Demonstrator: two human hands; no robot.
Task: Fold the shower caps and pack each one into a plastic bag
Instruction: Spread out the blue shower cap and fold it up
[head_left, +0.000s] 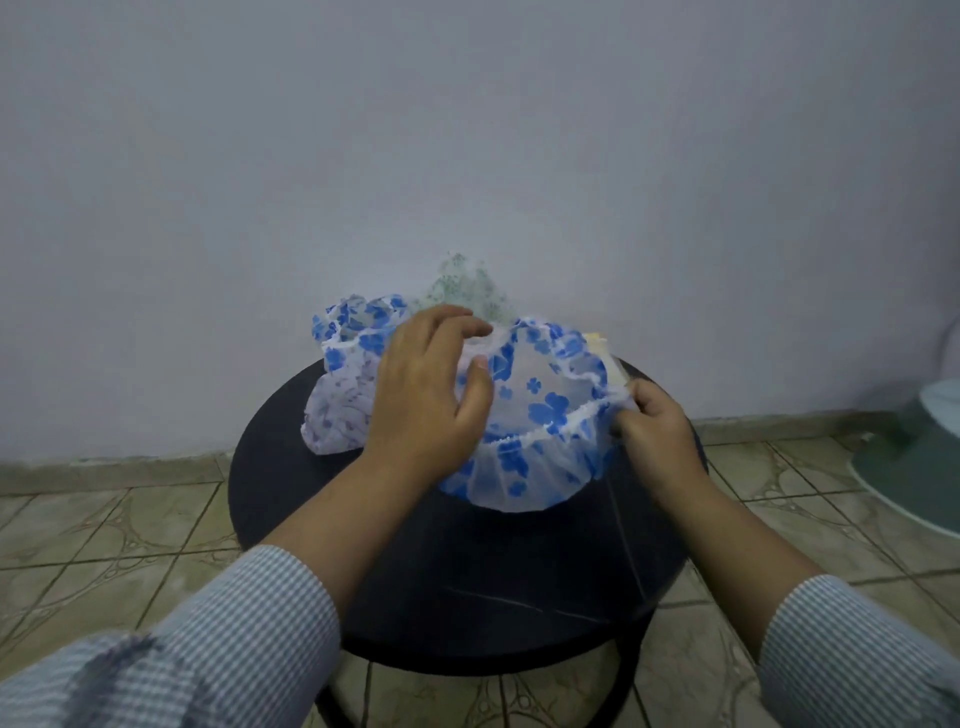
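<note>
A white shower cap with blue flowers (540, 415) lies open on the round black table (467, 587), its elastic rim facing up. My left hand (426, 395) grips the cap's left rim, fingers curled over it and thumb inside. My right hand (652, 431) pinches the rim at the cap's right side. Behind my left hand lies a pile of other caps: a blue-flowered one (358, 322), a pale purple-patterned one (337, 410) and a green-speckled one (462, 286).
A yellowish flat object (605, 353) pokes out behind the held cap at the table's back right. A pale green round object (914, 457) stands on the tiled floor at the right. The wall rises close behind the table.
</note>
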